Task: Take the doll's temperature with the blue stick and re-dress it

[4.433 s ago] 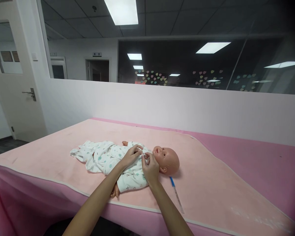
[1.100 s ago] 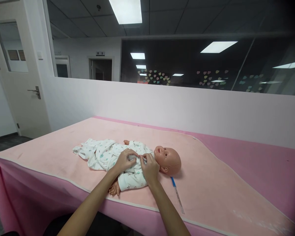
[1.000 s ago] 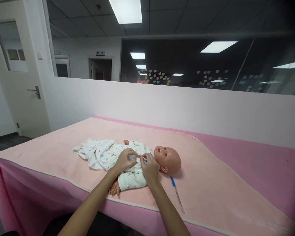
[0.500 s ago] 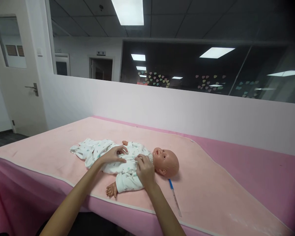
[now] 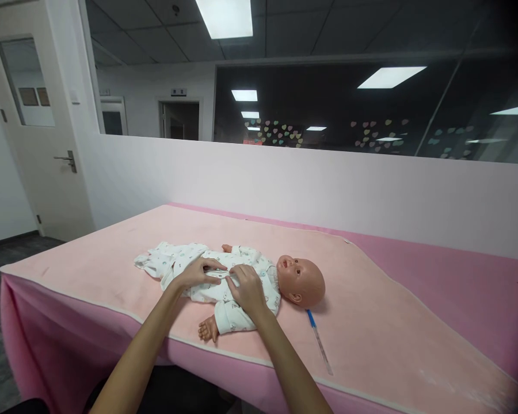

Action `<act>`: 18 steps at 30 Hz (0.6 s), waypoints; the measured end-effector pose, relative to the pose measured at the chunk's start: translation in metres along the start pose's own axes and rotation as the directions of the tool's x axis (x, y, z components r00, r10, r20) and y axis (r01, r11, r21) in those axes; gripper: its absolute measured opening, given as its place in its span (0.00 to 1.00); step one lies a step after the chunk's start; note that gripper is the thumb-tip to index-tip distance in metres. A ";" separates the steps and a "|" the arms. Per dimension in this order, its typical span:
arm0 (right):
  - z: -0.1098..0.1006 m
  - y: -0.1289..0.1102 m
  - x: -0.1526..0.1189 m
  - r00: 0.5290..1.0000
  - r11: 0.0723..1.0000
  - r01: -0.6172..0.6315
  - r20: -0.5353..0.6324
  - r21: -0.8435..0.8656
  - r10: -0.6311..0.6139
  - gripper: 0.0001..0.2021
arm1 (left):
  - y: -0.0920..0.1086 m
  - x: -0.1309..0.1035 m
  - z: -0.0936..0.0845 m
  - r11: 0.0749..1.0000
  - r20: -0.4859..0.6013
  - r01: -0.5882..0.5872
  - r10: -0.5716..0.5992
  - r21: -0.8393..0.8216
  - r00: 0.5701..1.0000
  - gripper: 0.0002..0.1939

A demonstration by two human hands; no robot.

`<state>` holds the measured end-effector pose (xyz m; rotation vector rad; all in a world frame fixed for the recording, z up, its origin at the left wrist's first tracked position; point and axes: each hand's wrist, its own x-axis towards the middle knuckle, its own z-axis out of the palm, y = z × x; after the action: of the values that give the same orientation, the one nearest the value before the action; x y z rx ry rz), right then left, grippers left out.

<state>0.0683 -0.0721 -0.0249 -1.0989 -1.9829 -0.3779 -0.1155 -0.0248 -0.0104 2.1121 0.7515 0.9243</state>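
A baby doll point(image 5: 301, 282) lies on its back, head to the right, dressed in a white printed shirt point(image 5: 233, 316) and matching trousers point(image 5: 159, 259). My left hand point(image 5: 198, 273) rests over the doll's belly, thumb and fingers apart in a curve on the cloth. Close beside it, my right hand point(image 5: 248, 290) has its fingers bent onto the front of the shirt and appears to pinch the fabric; its fingertips are partly hidden. Near the doll's head lies a thin clear thermometer-like stick point(image 5: 320, 345) with a blue end.
Pink padded cloth point(image 5: 384, 339) covers the table, with a darker pink layer point(image 5: 449, 270) beneath it at the right. A white wall point(image 5: 328, 184) with a window stands behind. At the left is a door point(image 5: 47, 149) with a metal handle.
My right hand has moved left and down the shirt, away from the neck, and is now close to my left hand. The camera view has shifted slightly.
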 end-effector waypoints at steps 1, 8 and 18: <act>-0.001 -0.001 -0.001 1.000 1.000 -0.007 -0.014 0.005 0.007 0.02 | 0.000 0.000 0.000 1.000 -0.005 0.006 -0.005 0.009 1.000 0.19; -0.004 -0.003 0.000 0.999 0.999 -0.034 -0.034 -0.016 0.033 0.02 | 0.000 -0.001 0.001 1.000 -0.004 -0.005 0.005 0.019 1.000 0.19; -0.002 -0.001 -0.001 0.993 0.991 -0.113 -0.036 0.077 0.116 0.03 | 0.001 0.000 0.001 0.999 -0.002 -0.020 0.020 0.047 1.000 0.17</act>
<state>0.0687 -0.0746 -0.0241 -1.1430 -1.8737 -0.2601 -0.1143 -0.0261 -0.0105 2.1635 0.7618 0.9279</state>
